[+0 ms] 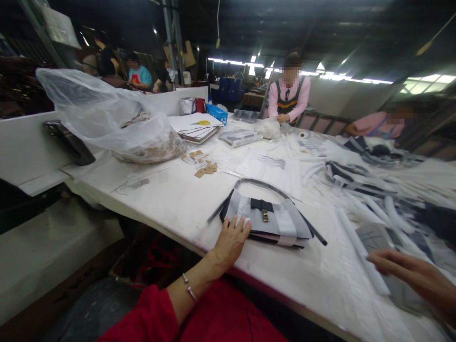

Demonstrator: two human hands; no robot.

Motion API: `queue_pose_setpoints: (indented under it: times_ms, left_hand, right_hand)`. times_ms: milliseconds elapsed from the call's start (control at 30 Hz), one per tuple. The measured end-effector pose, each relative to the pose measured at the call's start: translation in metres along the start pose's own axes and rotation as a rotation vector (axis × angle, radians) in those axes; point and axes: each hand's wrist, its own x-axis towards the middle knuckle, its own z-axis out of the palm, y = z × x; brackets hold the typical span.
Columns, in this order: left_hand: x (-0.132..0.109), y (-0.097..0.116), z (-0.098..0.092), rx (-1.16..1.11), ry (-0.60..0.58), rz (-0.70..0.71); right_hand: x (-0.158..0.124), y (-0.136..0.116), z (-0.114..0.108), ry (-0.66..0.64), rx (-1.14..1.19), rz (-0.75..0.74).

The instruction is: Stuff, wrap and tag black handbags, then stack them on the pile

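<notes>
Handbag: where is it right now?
In the head view, the handbag lies right of centre on the white table, the left hand touching its left side.

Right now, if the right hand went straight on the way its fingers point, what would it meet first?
The right hand would probably first meet the long white piece ahead; depth is unclear, so it may be touching that or just above it.

Logged from my remote feed: one white counter (167,199), bearing one grey handbag (254,221) with black trim, near edge; brown cards (201,173), scattered; one filled translucent bag (117,121); one paper stack (192,130); white tubes (361,251), right.
</notes>
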Motion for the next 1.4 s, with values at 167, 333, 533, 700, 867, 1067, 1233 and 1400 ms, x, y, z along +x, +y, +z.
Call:
queue_pose_setpoints:
  times_ms: [167,333,533,700,867,1067,1233,1400]
  left_hand:
    - [0.001,0.001,-0.002,-0.019,-0.026,-0.014]
    - [0.001,0.002,0.002,-0.025,-0.032,-0.025]
    - [-0.001,0.002,0.011,-0.007,-0.018,-0.043]
    - [-0.002,0.003,0.013,-0.007,0.021,-0.048]
    - [-0.002,0.002,0.014,-0.018,-0.018,-0.046]
    - [-0.002,0.002,0.013,-0.011,-0.007,-0.039]
    - [-0.002,0.001,0.01,-0.004,-0.016,-0.036]
    - [-0.003,0.001,0.009,-0.006,-0.016,-0.039]
  right_hand:
    - [0.057,-0.165,0.088,-0.738,-0.002,-0.443]
    - [0.095,-0.253,0.172,-0.962,-0.409,-0.705]
    - [0.118,-0.284,0.236,-0.948,-0.984,-0.992]
    - [0.128,-0.279,0.264,-0.864,-1.105,-1.186]
    - [0.164,-0.273,0.247,-0.674,-1.072,-1.127]
    - [0.179,-0.242,0.218,-0.489,-0.788,-0.894]
    - [0.157,-0.212,0.241,-0.44,-0.56,-0.801]
    - [0.144,-0.182,0.218,-0.22,-0.337,-0.71]
